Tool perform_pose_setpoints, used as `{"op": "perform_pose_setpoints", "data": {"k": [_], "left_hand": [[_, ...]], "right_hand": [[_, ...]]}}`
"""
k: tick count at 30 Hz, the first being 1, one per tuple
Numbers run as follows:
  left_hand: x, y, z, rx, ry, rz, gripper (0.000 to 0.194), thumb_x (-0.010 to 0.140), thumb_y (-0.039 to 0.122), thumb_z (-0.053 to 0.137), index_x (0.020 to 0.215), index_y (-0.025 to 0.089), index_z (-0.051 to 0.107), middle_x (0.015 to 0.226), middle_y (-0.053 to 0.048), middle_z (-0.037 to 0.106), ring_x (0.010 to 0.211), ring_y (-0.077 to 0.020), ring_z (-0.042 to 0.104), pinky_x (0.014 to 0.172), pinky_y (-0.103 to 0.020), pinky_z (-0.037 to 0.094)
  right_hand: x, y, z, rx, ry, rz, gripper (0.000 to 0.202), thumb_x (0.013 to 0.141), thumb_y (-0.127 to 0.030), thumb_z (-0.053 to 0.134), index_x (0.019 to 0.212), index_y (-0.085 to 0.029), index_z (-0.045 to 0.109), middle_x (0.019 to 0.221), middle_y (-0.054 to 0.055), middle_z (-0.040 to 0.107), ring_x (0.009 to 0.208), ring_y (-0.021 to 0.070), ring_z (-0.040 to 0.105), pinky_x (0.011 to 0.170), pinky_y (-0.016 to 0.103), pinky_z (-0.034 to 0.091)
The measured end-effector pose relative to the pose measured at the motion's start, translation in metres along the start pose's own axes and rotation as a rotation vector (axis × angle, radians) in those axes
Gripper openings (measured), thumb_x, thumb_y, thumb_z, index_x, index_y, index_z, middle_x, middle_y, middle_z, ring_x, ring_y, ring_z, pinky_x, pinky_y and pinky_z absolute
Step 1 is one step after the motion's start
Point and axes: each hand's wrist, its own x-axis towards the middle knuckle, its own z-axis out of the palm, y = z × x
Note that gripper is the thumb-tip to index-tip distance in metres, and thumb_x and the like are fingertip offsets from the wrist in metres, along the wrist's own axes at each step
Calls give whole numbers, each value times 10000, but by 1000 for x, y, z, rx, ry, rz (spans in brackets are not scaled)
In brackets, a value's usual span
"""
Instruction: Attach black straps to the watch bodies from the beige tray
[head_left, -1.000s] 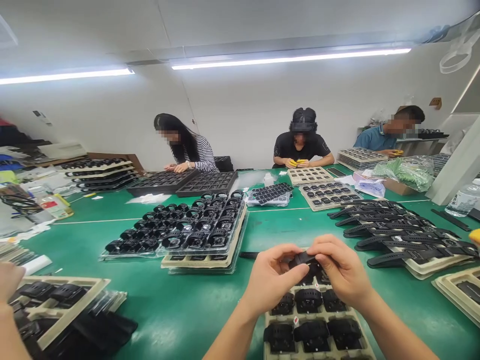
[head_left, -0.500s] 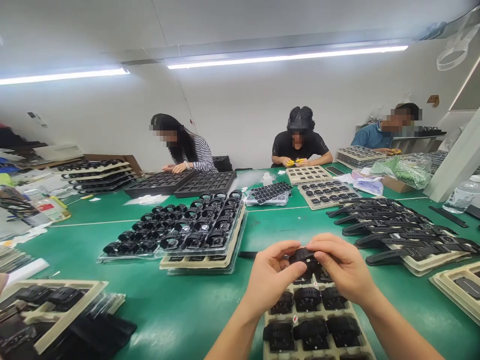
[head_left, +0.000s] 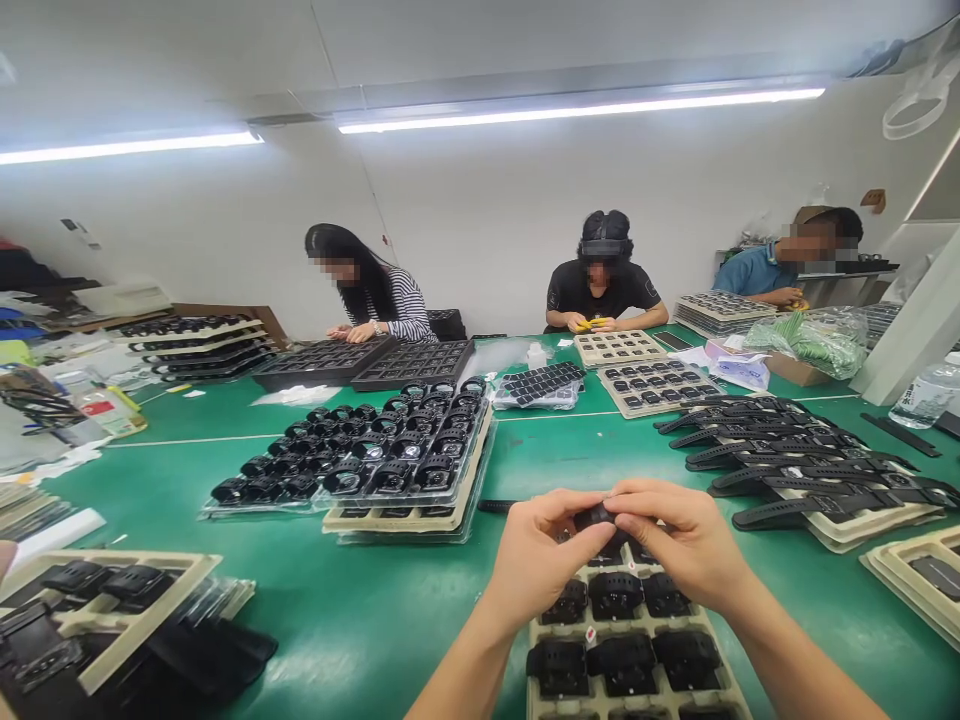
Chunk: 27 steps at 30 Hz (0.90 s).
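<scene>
Between my fingers is a black smartwatch, held over the far end of a beige tray. My left hand grips it from the left, thumb and fingers closed on it. From the right, my right hand pinches the same watch with thumb and fingertips. Much of the watch is hidden by my fingers. Below my hands, black watches with curled straps sit in rows in the tray's pockets. A black strap end lies on the table just beyond my left hand.
Stacked trays of curled watches stand ahead on the left. Watches with straps laid flat cover trays on the right. A beige tray is at near left. Several co-workers sit across the green table, beside dark trays.
My hands have dipped slightly and closed further around the watch, so less of it shows. The trays stay in place. The co-worker at the far right has shifted a little.
</scene>
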Motion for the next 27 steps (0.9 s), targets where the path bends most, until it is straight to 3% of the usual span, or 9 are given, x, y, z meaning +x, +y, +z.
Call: {"op": "perform_pose_setpoints", "data": {"k": [6, 19, 27], "left_hand": [[0, -2, 3, 23, 66, -13, 282, 726, 244, 824, 997, 164, 814, 966, -97, 803, 807, -198, 696, 722, -277, 546], [1, 11, -4, 29, 13, -65, 265, 699, 215, 829, 956, 153, 814, 900, -88, 798, 735, -156, 651, 670, -249, 501], [4, 1, -3, -77, 42, -87, 268, 664, 244, 874, 903, 143, 808, 837, -83, 792, 693, -152, 655, 651, -252, 507]], "right_hand": [[1, 2, -2, 44, 115, 37, 247, 871, -174, 775, 1031, -358, 811, 1009, -27, 809, 930, 156, 757, 859, 204, 589], [0, 4, 5, 157, 68, 94, 185, 874, -197, 779, 948, -359, 832, 1006, -3, 810, 917, 182, 763, 826, 248, 618], [1, 3, 3, 156, 73, 98, 159, 876, -213, 780, 929, -352, 834, 997, 3, 810, 912, 182, 763, 817, 243, 619]]}}
